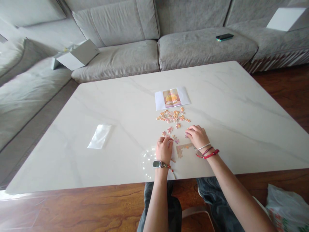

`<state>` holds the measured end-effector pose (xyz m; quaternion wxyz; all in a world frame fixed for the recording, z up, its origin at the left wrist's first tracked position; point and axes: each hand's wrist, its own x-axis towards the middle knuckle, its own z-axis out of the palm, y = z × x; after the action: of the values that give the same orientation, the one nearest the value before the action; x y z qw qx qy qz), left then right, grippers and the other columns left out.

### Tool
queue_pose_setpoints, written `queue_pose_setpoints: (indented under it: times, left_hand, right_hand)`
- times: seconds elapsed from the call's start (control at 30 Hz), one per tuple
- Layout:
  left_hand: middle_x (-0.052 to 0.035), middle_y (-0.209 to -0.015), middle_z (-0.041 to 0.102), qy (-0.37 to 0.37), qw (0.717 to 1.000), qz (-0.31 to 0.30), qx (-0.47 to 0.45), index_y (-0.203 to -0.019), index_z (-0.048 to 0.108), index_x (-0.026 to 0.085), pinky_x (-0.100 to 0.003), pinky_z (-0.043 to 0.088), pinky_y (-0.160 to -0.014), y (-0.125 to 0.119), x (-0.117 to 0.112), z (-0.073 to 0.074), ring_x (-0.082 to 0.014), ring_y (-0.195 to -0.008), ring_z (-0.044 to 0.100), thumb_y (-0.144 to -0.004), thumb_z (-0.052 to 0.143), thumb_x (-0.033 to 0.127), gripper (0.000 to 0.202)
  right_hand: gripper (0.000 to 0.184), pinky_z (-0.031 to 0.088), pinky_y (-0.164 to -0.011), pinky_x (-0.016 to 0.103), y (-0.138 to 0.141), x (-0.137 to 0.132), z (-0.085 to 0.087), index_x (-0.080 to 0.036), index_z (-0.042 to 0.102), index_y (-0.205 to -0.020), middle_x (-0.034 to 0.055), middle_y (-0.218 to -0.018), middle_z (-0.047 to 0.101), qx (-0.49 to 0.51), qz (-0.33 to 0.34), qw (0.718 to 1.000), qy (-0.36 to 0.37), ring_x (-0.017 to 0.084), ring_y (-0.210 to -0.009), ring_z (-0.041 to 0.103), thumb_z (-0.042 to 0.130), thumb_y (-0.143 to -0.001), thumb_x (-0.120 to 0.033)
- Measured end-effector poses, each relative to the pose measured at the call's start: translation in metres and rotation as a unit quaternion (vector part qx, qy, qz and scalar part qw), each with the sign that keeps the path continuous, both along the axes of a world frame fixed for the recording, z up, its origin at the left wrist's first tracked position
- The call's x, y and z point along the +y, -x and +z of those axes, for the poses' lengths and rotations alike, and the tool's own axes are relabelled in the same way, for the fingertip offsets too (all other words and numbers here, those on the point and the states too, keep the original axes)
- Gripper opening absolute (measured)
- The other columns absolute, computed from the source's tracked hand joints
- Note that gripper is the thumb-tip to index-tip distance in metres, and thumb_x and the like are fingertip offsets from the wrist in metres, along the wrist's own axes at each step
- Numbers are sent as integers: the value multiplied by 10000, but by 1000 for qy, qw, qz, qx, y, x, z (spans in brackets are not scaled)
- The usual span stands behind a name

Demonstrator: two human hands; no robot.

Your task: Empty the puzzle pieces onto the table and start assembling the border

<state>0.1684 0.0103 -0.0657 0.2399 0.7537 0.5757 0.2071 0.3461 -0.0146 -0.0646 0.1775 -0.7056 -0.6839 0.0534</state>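
Observation:
My right hand (198, 137) pinches a small purplish puzzle piece (186, 135) just above the tabletop. A partly joined corner of puzzle (180, 150) lies below that hand, its right end hidden by the wrist. Closer to the table's front edge, my left hand (164, 150) is closed, with a pinkish piece at its fingertips, partly covered by the fingers. Several loose pink and purple pieces (170, 130) lie beyond the left hand. Farther off is a spread pile of orange and pink puzzle pieces (171, 116).
Behind the pile, a creased picture sheet (172, 98) shows two yellow figures. A clear plastic bag (99, 136) rests on the white marbled table (120, 106) at left. A grey sofa (120, 56) borders the far side, holding a phone (224, 37) and a white box (78, 54).

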Motion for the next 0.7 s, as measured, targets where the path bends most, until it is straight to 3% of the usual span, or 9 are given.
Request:
queue_pose_setpoints:
  times: [0.3, 0.47, 0.57, 0.7]
  left_hand:
    - [-51, -880, 532, -54, 998, -3, 19, -987, 577, 218, -289, 416, -773, -4, 3, -3, -168, -837, 497, -778, 455, 247, 244]
    - [-55, -923, 506, -82, 995, 5, 57, -915, 602, 233, -313, 387, -801, -16, 1, -5, -183, -861, 457, -772, 460, 262, 204]
    - [-54, -954, 494, -80, 995, 23, 61, -862, 611, 229, -319, 376, -806, -20, 1, -4, -184, -861, 445, -761, 475, 255, 171]
    - [-50, -970, 498, -71, 995, 37, 63, -849, 611, 228, -330, 365, -817, -22, 2, -3, -189, -872, 436, -748, 491, 251, 159]
  right_hand:
    - [148, 330, -684, 291, 3, -3, 0, -205, 607, -831, 58, -851, 584, -2, 37, 999, 7, 187, -834, 469, 516, -739, -132]
    - [58, 374, -672, 265, -5, -7, 4, -188, 560, -700, 27, -711, 578, 107, 34, 993, -22, 152, -713, 510, 530, -724, -144]
    - [84, 392, -613, 242, -20, -14, 4, -194, 540, -634, -5, -641, 573, 159, -16, 987, -2, 125, -611, 518, 538, -710, -160]
    - [70, 401, -595, 242, -37, -19, -2, -185, 546, -622, 9, -654, 574, 129, -85, 988, 25, 129, -608, 527, 555, -670, -135]
